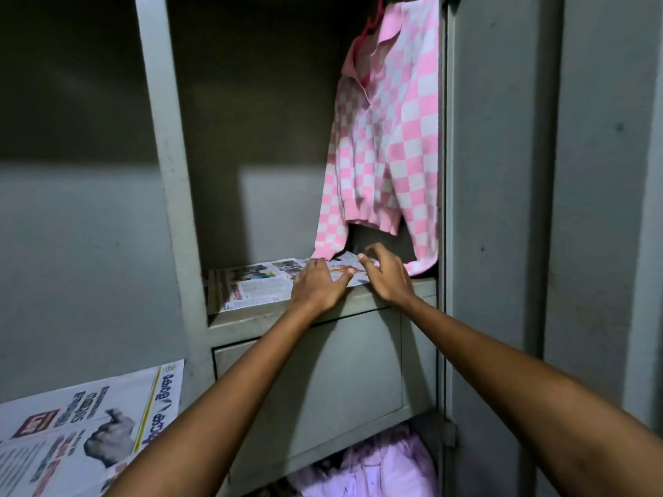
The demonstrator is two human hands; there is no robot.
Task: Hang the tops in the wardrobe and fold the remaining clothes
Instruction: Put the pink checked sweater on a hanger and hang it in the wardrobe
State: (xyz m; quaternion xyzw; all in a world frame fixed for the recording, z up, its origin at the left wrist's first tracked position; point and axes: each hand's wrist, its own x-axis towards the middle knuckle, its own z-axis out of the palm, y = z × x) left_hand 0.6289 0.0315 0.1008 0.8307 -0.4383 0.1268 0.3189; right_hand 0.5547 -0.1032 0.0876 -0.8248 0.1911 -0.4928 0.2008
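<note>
Although the checked top already hangs from a pink hanger at the right of the wardrobe, its two sleeve ends trail onto the newspaper lining the shelf. The left hand lies over the shelf edge with fingers straight and spread, the tips just at the left cuff; whether they touch it cannot be told. The right hand hovers near the right cuff, fingers loosely curled and parted, holding nothing visible. The top appears to be a soft, light knit: it drapes limply, should bunch and stretch readily under a pull, and is neither fragile nor slippery. In the inspector's judgement, the ribbed cuffs or the ribbed hem are the firmest places to take hold for straightening the sleeves, while any shift along the rail is better made at the hanger, since tugging the knit could drag it off the shoulders. The paper beneath is loose and could slide or crease if the cuffs are dragged across it. Below the closed drawer, lilac clothes lie bundled in the lower compartment, presumably awaiting folding. A second newspaper lies on a lower left shelf.
</note>
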